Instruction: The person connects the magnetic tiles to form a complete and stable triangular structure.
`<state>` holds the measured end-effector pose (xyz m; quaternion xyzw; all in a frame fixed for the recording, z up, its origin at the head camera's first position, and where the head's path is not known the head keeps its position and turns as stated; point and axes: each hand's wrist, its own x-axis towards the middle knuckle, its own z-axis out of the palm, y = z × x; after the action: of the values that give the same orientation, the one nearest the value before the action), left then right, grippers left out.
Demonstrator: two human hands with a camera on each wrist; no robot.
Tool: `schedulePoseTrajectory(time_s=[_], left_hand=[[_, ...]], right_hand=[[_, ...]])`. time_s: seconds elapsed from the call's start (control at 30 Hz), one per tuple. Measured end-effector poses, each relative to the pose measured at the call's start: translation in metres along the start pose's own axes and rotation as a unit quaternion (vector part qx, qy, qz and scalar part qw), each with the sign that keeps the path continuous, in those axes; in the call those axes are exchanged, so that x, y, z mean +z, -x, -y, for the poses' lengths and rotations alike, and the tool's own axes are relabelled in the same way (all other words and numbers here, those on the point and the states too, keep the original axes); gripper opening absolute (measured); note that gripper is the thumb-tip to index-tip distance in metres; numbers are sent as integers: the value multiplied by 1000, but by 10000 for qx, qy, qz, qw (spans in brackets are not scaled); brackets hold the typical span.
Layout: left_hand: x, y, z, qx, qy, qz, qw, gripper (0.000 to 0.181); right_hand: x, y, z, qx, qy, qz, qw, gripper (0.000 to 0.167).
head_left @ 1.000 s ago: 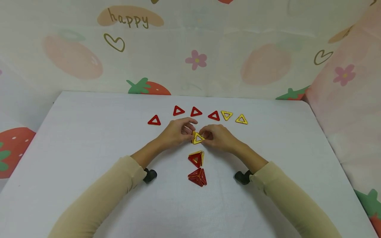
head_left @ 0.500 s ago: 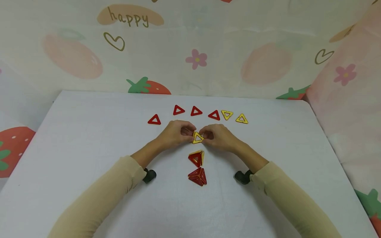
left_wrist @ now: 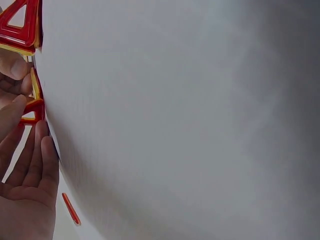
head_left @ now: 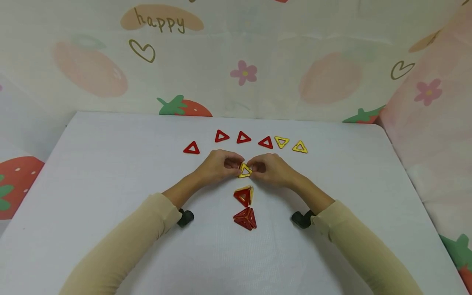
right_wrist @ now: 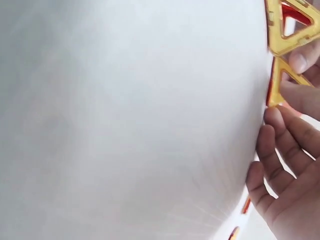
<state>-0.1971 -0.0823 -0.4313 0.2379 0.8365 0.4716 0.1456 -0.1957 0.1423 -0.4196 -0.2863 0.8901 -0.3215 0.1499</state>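
Between my two hands, a yellow triangular magnetic tile (head_left: 245,176) faces up in the head view, with a tile edge standing along its left side. My left hand (head_left: 217,167) pinches the left of this small assembly; in the left wrist view a red triangular tile (left_wrist: 38,106) is at its fingertips. From the other side my right hand (head_left: 273,169) pinches it, thumb against a yellow tile face (right_wrist: 274,95) in the right wrist view. Nearer the body stand a red-and-yellow pyramid (head_left: 242,197) and a red pyramid (head_left: 244,220). Fingers partly hide the held tiles.
Beyond the hands, several loose triangles lie flat on the white table (head_left: 110,172), among them a red tile (head_left: 191,151) at the left and a yellow tile (head_left: 300,150) at the right. A patterned curtain (head_left: 273,98) hangs behind the table.
My left index finger, stretched out past the tiles one second ago, has bent down toward them. The held tiles have shifted only slightly; the right hand stays nearly still.
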Motion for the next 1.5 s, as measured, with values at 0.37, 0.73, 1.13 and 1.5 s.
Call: schedulePoseTrajectory(time_s=[0.37, 0.73, 1.13, 1.5], left_hand=[[1, 0, 0, 0, -100, -31, 9999, 34], [1, 1, -2, -16, -86, -18, 10000, 33], [0, 1, -2, -25, -119, -3, 9999, 34], [1, 1, -1, -22, -123, -31, 9999, 33]], right_hand=[[-32, 12, -19, 562, -25, -752, 9956, 37], [-63, 33, -61, 1290, -74, -1728, 9764, 45], [-72, 44, -83, 1726, -157, -1686, 9703, 52], [-72, 44, -87, 1734, -168, -1656, 9707, 47]])
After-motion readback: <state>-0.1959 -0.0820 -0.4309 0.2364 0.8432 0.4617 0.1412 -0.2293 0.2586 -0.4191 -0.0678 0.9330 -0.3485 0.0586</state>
